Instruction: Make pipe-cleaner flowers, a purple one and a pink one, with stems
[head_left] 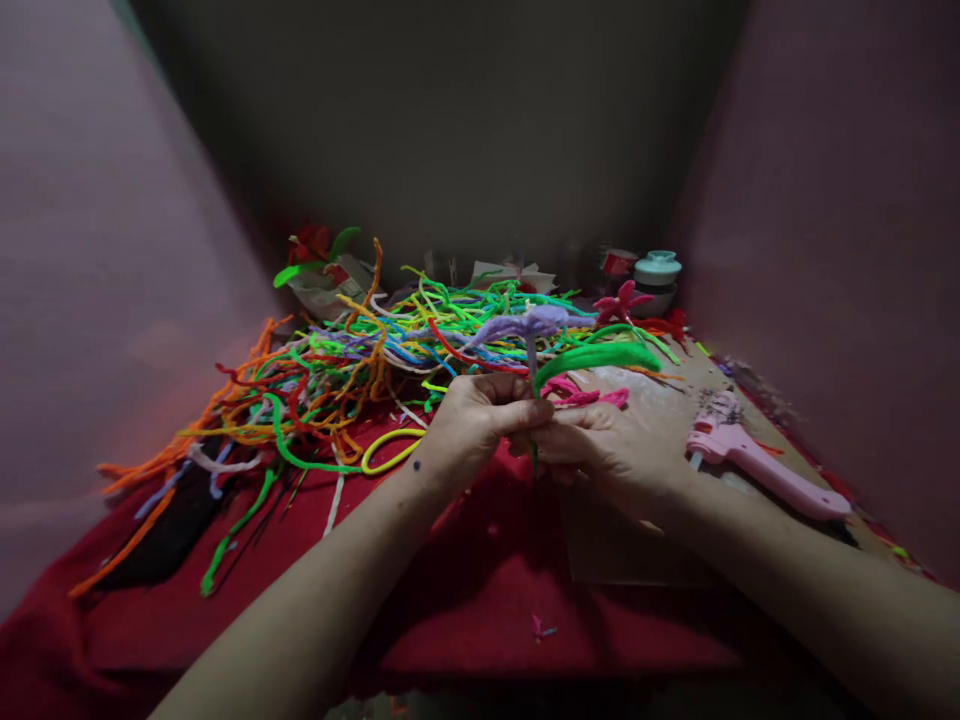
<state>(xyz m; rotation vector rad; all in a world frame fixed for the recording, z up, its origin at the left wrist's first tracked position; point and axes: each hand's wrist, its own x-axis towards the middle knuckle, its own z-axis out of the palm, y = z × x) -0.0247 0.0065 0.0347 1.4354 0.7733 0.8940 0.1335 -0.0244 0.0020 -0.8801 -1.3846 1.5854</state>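
A purple pipe-cleaner flower (541,322) stands upright between my hands, with a green pipe-cleaner leaf (600,357) branching to the right from its stem. My left hand (487,415) pinches the stem just below the leaf, thumb against the fingers. Close against it, my right hand (592,445) has its fingers closed around the lower stem; its fingertips are partly hidden. A short green end of the stem shows under the hands. Behind my right hand lie pink pipe cleaners (581,392).
A tangled heap of coloured pipe cleaners (420,330) covers the back and left of the red cloth (480,620). At right, a pink glue gun (765,465) rests on a brown board. A pink flower (622,302) and a teal-lidded container (658,268) stand behind.
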